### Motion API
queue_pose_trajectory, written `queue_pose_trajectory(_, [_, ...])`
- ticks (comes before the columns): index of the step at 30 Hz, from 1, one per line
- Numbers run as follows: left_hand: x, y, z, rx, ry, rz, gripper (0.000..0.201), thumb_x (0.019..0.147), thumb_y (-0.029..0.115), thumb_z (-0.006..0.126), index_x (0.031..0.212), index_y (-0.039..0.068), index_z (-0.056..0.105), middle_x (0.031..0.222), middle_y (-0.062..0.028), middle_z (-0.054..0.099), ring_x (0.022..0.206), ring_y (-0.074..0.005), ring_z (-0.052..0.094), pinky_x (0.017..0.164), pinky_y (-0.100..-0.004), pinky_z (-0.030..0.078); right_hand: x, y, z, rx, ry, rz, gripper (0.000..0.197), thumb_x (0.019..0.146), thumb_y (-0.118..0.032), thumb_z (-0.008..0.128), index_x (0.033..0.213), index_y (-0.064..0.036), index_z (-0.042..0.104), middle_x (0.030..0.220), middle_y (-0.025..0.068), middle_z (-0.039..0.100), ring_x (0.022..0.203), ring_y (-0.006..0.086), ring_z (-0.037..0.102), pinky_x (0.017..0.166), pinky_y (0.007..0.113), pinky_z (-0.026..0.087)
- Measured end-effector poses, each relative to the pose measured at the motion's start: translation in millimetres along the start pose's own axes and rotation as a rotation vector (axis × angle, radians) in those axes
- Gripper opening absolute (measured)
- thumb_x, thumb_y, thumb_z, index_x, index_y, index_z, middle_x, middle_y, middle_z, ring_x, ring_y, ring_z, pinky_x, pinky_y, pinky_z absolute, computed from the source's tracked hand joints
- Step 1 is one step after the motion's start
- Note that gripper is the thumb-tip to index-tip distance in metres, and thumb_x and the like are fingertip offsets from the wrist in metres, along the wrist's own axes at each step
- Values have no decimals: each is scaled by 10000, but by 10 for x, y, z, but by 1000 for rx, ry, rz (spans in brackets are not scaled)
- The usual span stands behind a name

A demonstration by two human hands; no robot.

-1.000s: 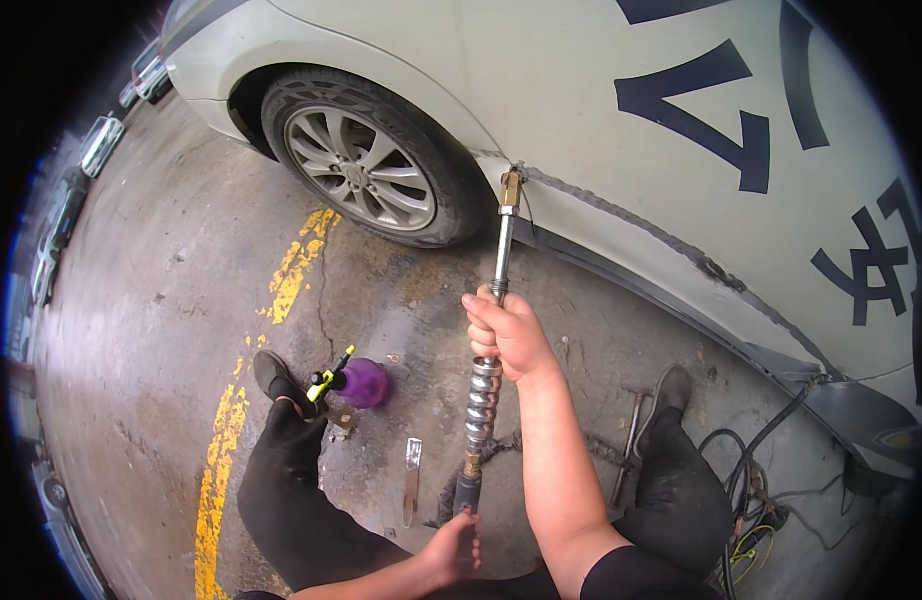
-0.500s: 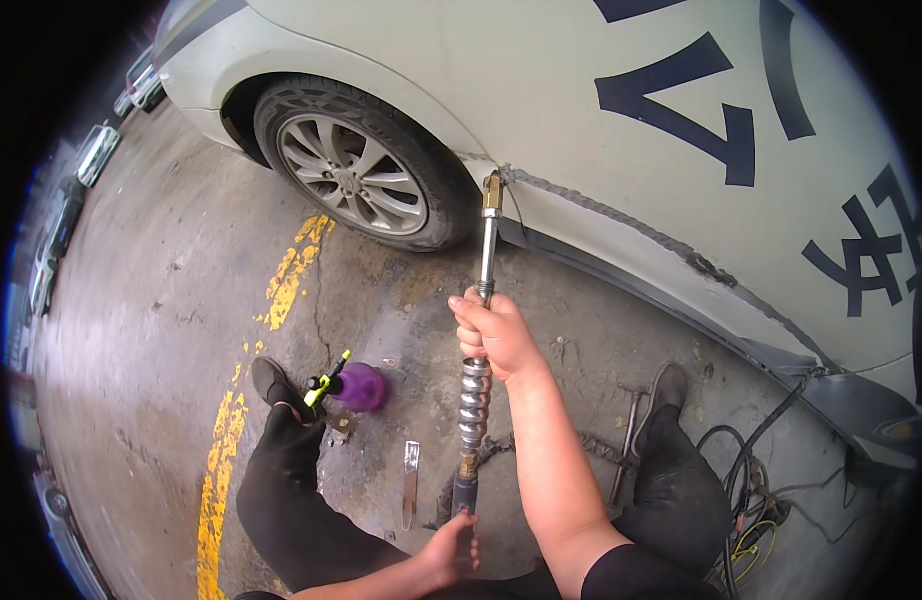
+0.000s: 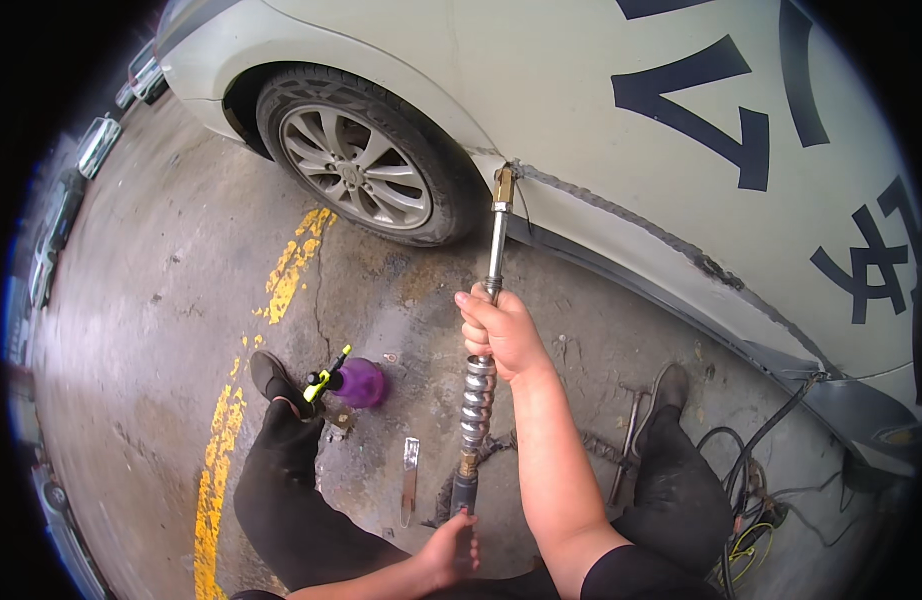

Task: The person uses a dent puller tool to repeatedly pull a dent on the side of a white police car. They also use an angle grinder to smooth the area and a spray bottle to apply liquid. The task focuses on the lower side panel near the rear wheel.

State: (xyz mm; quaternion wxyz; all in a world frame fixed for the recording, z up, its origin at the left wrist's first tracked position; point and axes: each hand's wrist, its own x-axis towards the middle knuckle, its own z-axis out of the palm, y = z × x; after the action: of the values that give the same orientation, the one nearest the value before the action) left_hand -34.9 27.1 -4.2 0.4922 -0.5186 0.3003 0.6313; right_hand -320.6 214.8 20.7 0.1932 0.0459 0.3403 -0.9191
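Chrome, the ribbed slide hammer runs from between the knees to the white car door, its brass-coloured tip seeming to meet the door's lower left corner, beside the tyre. The right hand wraps the upper shaft; the left hand is closed around the black rear handle. Whether the tip is firmly fixed cannot be told; a weak hold could let go under a hard pull, throwing the tool toward the legs. Sliding ribs might pinch fingers. Off-line pulling could tear the rough grey ridge along the door's lower edge.
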Motion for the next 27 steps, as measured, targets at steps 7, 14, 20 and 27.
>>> queue_pose_trajectory(7, [-12, 13, -18, -10, -24, 16, 268, 960, 430, 688, 947, 206, 541, 734, 5, 559, 602, -164, 547, 569, -346, 476, -11, 0, 15, 9, 8, -11, 392, 1059, -97, 655, 804, -224, 386, 654, -111, 342, 487, 9, 276, 432, 226, 208])
queue_pose_trajectory(14, [-52, 36, -31, -62, -17, -4, 252, 951, 401, 684, 927, 195, 541, 735, 1, 558, 606, -163, 548, 579, -341, 476, -8, 12, 16, 26, 27, -26, 427, 1025, -99, 691, 770, -230, 374, 650, -113, 360, 485, 8, 287, 442, 236, 197])
queue_pose_trajectory(20, [-49, 67, -45, -18, 18, -12, 279, 950, 419, 713, 901, 200, 547, 742, 13, 558, 606, -156, 545, 574, -337, 474, -41, 8, 62, 10, 31, -31, 425, 1032, -73, 657, 760, -217, 365, 644, -111, 331, 477, 11, 268, 433, 237, 200])
queue_pose_trajectory(27, [-73, 53, -17, 29, -7, 40, 349, 919, 442, 813, 917, 199, 563, 729, 28, 551, 595, -140, 542, 550, -328, 468, -21, 49, -107, 35, -58, -47, 319, 1020, -91, 679, 837, -199, 442, 671, -86, 409, 513, 38, 373, 483, 244, 322])
